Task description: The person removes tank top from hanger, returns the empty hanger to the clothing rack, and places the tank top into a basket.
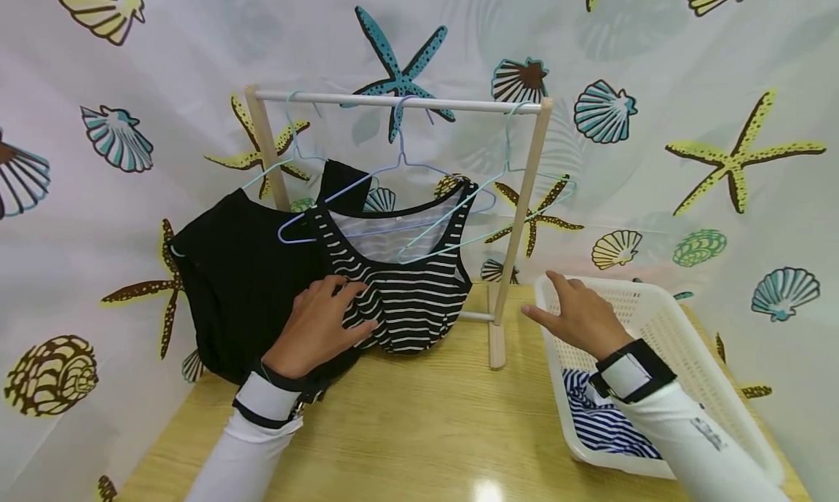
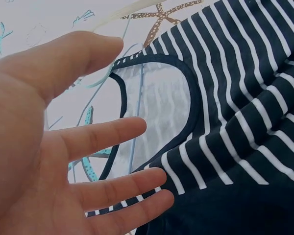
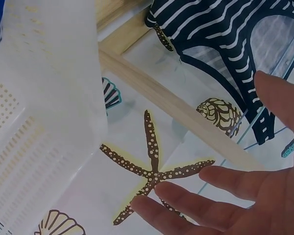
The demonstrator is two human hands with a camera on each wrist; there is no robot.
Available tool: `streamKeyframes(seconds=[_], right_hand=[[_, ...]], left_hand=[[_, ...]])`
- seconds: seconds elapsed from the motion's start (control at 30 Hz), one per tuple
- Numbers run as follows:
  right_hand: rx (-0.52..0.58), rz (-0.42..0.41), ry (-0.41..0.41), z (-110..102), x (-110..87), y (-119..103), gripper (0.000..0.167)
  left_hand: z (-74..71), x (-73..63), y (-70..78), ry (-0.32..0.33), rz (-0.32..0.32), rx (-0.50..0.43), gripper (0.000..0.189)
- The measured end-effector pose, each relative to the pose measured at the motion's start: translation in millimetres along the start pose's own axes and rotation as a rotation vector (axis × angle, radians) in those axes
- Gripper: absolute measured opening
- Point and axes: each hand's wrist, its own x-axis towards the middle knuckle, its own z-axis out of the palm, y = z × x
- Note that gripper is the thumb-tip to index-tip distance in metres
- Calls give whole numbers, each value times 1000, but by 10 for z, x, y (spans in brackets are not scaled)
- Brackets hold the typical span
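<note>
A black tank top with white stripes (image 1: 419,298) hangs by its straps on a lavender hanger (image 1: 401,163). My left hand (image 1: 321,323) is at the top's left side, fingers spread and relaxed; in the left wrist view the fingertips (image 2: 159,177) overlap the striped fabric. Behind that hand, a plain black garment (image 1: 249,269) hangs on a mint hanger (image 1: 288,159). My right hand (image 1: 580,312) hovers over the near-left rim of the white basket (image 1: 704,342), fingers loosely extended, holding nothing. Another mint hanger (image 1: 507,168) crosses in front of the striped top's right strap.
A small rack with a metal rail (image 1: 459,105) and wooden posts (image 1: 524,210) stands on the wooden table (image 1: 406,429). Blue-and-white striped cloth (image 1: 603,422) lies in the basket at the right. Behind everything hangs a curtain (image 1: 655,203) printed with shells and starfish.
</note>
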Motion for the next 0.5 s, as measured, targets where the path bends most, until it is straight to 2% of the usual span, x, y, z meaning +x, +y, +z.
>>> streamKeyframes(seconds=[0.33,0.5], right_hand=[[-17,-15,7,-80,156,-124,92],[-39,-28,40,-94,222,-183,92]], left_hand=[[-119,7,-24,27,18,51,60],[-135,-20,-24,33,16,50,59]])
